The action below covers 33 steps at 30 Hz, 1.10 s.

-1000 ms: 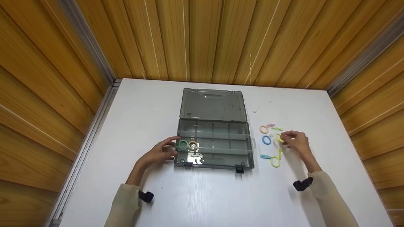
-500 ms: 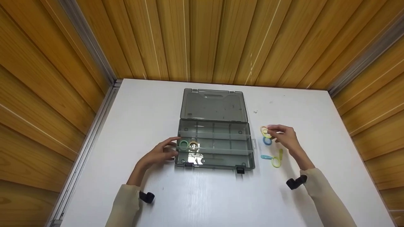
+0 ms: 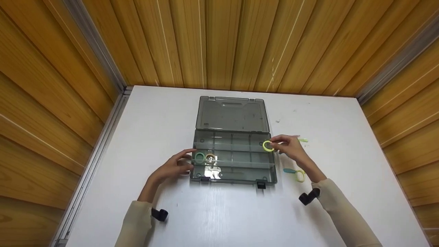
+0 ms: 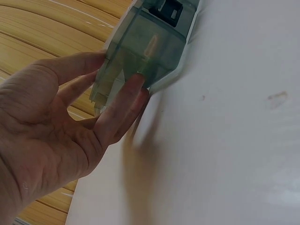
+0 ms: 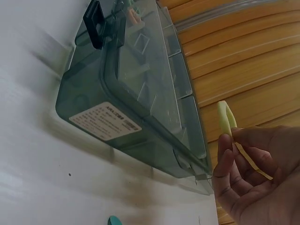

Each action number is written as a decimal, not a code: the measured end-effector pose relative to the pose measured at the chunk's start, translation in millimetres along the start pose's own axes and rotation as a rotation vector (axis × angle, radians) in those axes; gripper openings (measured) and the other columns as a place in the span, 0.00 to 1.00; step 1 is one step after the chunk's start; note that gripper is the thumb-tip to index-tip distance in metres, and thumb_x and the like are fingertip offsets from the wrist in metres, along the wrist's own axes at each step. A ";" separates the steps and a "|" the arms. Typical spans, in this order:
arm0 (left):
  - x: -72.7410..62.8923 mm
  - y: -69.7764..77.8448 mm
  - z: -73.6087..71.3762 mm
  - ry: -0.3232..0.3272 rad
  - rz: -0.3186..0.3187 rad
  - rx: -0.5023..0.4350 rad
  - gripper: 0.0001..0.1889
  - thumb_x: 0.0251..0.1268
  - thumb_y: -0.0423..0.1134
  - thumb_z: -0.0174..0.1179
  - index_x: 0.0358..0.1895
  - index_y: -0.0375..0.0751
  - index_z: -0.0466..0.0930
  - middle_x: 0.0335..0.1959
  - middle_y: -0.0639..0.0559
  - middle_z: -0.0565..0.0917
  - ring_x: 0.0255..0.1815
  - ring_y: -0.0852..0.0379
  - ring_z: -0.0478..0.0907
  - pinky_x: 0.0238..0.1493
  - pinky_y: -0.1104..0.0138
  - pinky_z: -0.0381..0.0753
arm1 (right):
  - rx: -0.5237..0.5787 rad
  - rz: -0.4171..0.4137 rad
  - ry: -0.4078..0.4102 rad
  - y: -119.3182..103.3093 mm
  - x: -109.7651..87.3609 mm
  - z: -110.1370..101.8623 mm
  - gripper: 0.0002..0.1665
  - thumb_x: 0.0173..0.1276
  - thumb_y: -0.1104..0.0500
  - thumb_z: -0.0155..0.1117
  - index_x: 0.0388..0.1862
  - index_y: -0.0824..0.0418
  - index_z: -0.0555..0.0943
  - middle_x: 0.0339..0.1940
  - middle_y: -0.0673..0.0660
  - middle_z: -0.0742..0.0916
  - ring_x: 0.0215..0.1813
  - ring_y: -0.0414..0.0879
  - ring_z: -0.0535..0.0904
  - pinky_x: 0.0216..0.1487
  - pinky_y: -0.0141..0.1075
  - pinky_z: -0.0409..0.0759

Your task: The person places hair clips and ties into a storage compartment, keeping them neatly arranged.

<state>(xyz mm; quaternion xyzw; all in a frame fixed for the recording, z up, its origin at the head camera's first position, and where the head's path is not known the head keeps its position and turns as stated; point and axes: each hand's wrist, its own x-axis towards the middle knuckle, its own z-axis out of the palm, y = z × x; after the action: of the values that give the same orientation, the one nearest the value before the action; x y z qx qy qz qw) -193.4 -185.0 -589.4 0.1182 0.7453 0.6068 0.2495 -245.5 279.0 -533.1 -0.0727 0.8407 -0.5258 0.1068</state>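
My right hand (image 3: pixel 291 148) pinches a yellow hair tie (image 3: pixel 264 146) between thumb and fingertips, over the right end of an open, see-through grey-green divided box (image 3: pixel 233 181). In the right wrist view the hair tie (image 5: pixel 224 121) is seen nearly edge-on, beside the box's labelled end. My left hand (image 3: pixel 173 165) rests against the box's left end, fingertips at its rim and side wall, as the left wrist view shows its fingers (image 4: pixel 117 110) fairly straight. A green hair tie (image 3: pixel 195 158) and a peach hair tie (image 3: pixel 214 158) sit in the middle row at the left.
Right of the box lie a teal hair clip (image 3: pixel 289 170) and a yellow-green hair tie (image 3: pixel 304 175). Farther back, a green hair clip (image 3: pixel 303 140) shows past my right hand, which hides other pieces. The box's lid (image 3: pixel 231 115) lies folded back toward the wood-panelled wall (image 3: pixel 223 44).
My right hand has picked the yellow hair tie up from the loose pieces and carried it left to the box's right end. My left hand has stayed at the box.
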 end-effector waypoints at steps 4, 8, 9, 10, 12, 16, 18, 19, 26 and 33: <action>0.4 -0.5 0.8 -0.003 -0.005 0.005 0.35 0.72 0.35 0.62 0.80 0.50 0.60 0.68 0.33 0.69 0.63 0.40 0.78 0.60 0.49 0.86 | 0.019 -0.012 -0.020 -4.0 3.7 10.3 0.18 0.72 0.61 0.68 0.54 0.73 0.83 0.45 0.65 0.89 0.34 0.40 0.86 0.36 0.30 0.87; 1.5 -2.7 1.2 -0.001 -0.009 -0.005 0.35 0.72 0.34 0.62 0.79 0.51 0.61 0.68 0.32 0.69 0.63 0.40 0.78 0.60 0.49 0.86 | 0.048 -0.032 -0.009 -5.1 6.7 20.9 0.17 0.71 0.61 0.68 0.53 0.72 0.84 0.44 0.66 0.89 0.35 0.42 0.86 0.37 0.32 0.87; 1.6 -3.1 1.3 0.000 -0.012 -0.008 0.35 0.72 0.35 0.63 0.79 0.51 0.62 0.68 0.33 0.69 0.63 0.41 0.78 0.60 0.50 0.86 | 0.057 -0.031 0.000 -5.3 7.2 23.9 0.17 0.71 0.61 0.69 0.53 0.72 0.84 0.44 0.66 0.89 0.35 0.41 0.86 0.37 0.32 0.88; 1.7 -3.5 1.3 0.000 -0.011 -0.011 0.35 0.72 0.35 0.63 0.79 0.51 0.62 0.68 0.33 0.69 0.63 0.41 0.78 0.60 0.50 0.86 | 0.064 -0.030 0.007 -5.3 7.7 27.0 0.17 0.71 0.62 0.69 0.52 0.72 0.84 0.44 0.65 0.89 0.35 0.40 0.86 0.38 0.32 0.88; 1.7 -4.0 1.2 -0.002 -0.004 -0.012 0.35 0.72 0.35 0.63 0.79 0.50 0.62 0.68 0.32 0.69 0.63 0.41 0.78 0.61 0.50 0.86 | 0.086 -0.021 0.017 -5.7 9.2 33.9 0.16 0.70 0.63 0.70 0.52 0.72 0.84 0.44 0.65 0.89 0.35 0.39 0.86 0.39 0.33 0.88; 1.5 -3.5 0.3 -0.005 0.021 -0.008 0.35 0.72 0.34 0.62 0.79 0.47 0.61 0.68 0.31 0.68 0.62 0.41 0.78 0.60 0.51 0.86 | 0.113 -0.014 -0.008 -8.5 12.5 48.2 0.16 0.69 0.65 0.70 0.52 0.73 0.83 0.46 0.69 0.89 0.37 0.40 0.87 0.39 0.34 0.89; 1.4 -2.9 0.2 -0.004 0.029 -0.004 0.34 0.72 0.34 0.62 0.79 0.47 0.61 0.68 0.31 0.69 0.62 0.41 0.78 0.60 0.51 0.86 | 0.118 -0.015 -0.027 -10.3 14.2 54.8 0.16 0.68 0.65 0.70 0.52 0.74 0.83 0.46 0.70 0.88 0.37 0.42 0.87 0.39 0.34 0.89; 1.4 -2.9 0.2 -0.007 0.031 -0.005 0.34 0.72 0.34 0.62 0.79 0.46 0.61 0.68 0.31 0.69 0.63 0.41 0.78 0.60 0.51 0.86 | 0.119 -0.015 -0.036 -10.9 15.0 57.8 0.16 0.68 0.66 0.70 0.52 0.74 0.83 0.46 0.70 0.88 0.37 0.43 0.88 0.39 0.33 0.89; 0.0 -3.0 1.0 -0.014 0.018 -0.023 0.34 0.73 0.34 0.61 0.79 0.48 0.60 0.68 0.31 0.68 0.64 0.39 0.76 0.61 0.49 0.85 | 0.163 -0.015 -0.112 -9.6 16.0 75.5 0.17 0.68 0.67 0.70 0.52 0.76 0.82 0.44 0.70 0.88 0.36 0.44 0.88 0.38 0.32 0.90; -0.1 -2.7 0.4 0.003 -0.001 -0.007 0.35 0.72 0.34 0.61 0.79 0.49 0.61 0.68 0.32 0.69 0.65 0.37 0.76 0.60 0.49 0.86 | 0.154 -0.072 -0.153 -10.1 14.2 92.9 0.16 0.67 0.68 0.70 0.51 0.77 0.82 0.44 0.73 0.88 0.35 0.38 0.87 0.38 0.28 0.89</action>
<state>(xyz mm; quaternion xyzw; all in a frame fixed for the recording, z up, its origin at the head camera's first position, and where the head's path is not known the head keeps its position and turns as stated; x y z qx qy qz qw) -192.7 -185.3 -592.1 0.1161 0.7436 0.6095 0.2491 -235.3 190.5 -564.8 -0.1344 0.7839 -0.5855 0.1568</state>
